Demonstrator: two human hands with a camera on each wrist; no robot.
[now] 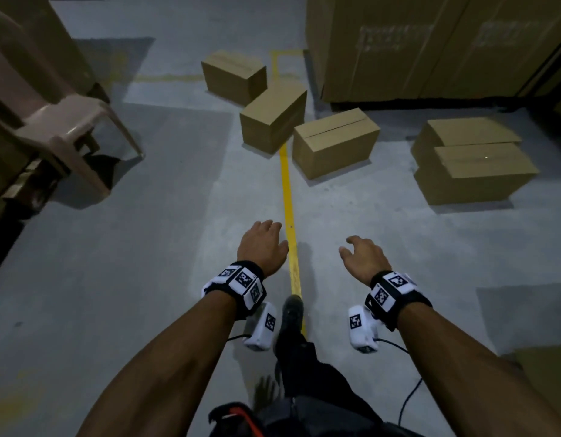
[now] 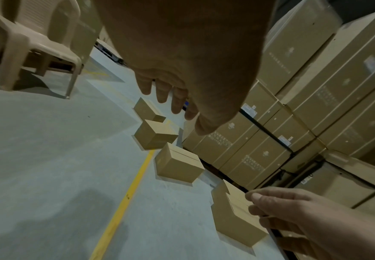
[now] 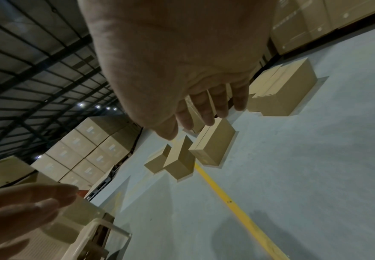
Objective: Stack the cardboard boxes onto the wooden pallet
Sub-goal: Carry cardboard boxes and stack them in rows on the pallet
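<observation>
Several plain cardboard boxes lie on the grey floor ahead of me. The nearest box sits just right of the yellow line, with a second box and a third box behind it. Two more boxes lie to the right, one against the other. My left hand and right hand reach forward over the floor, fingers relaxed, holding nothing, well short of the boxes. No wooden pallet shows.
A beige plastic chair stands at the left. Tall stacks of large printed cartons wall off the right and back. A yellow line runs along the floor between my hands. My leg and shoe are below.
</observation>
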